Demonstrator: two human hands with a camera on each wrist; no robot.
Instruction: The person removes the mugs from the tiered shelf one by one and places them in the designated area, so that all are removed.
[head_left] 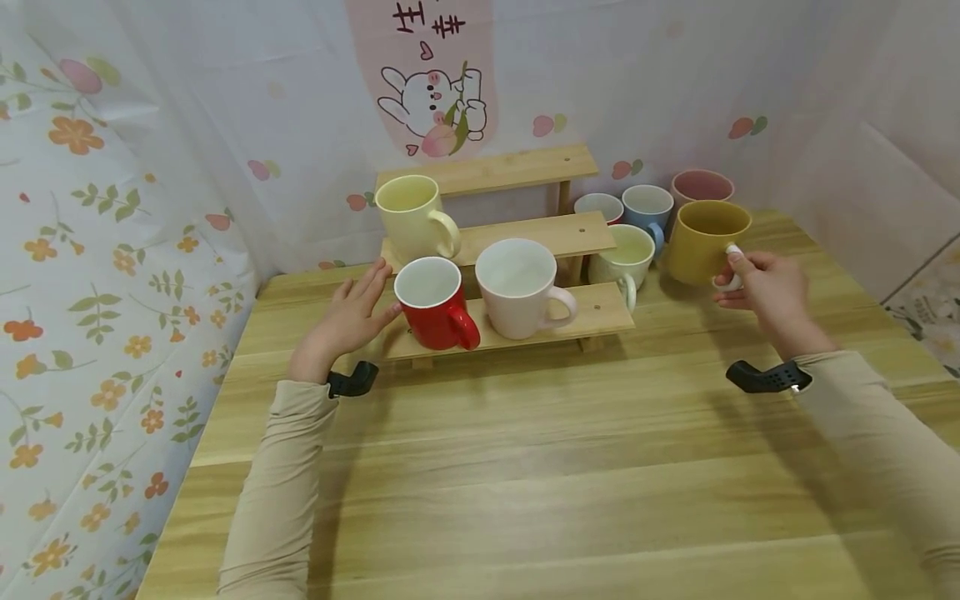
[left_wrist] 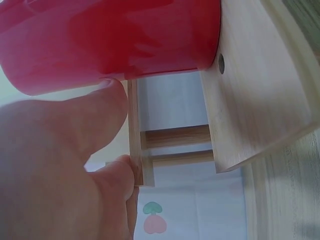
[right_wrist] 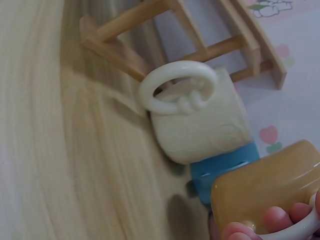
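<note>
At the right, my right hand [head_left: 768, 296] grips the white handle of a mustard-yellow mug [head_left: 697, 250]; its fingers curl round that handle in the right wrist view. My left hand [head_left: 348, 312] lies at the left end of a tiered wooden rack [head_left: 615, 307], fingers stretched out toward the middle shelf. Its thumb tip comes right up to the side of a red mug [left_wrist: 125, 35] on the lowest shelf. A white mug [head_left: 517, 292] stands to the right of the red one. On the middle shelf sits a pale yellow mug [head_left: 408, 218].
Right of the rack cluster a cream mug with a knotted handle [right_wrist: 200, 125], a blue mug [head_left: 647, 204], a pink mug [head_left: 701, 185] and a red mug with white inside [head_left: 598, 207]. A printed cloth [head_left: 285, 100] hangs behind the wooden table [head_left: 525, 483].
</note>
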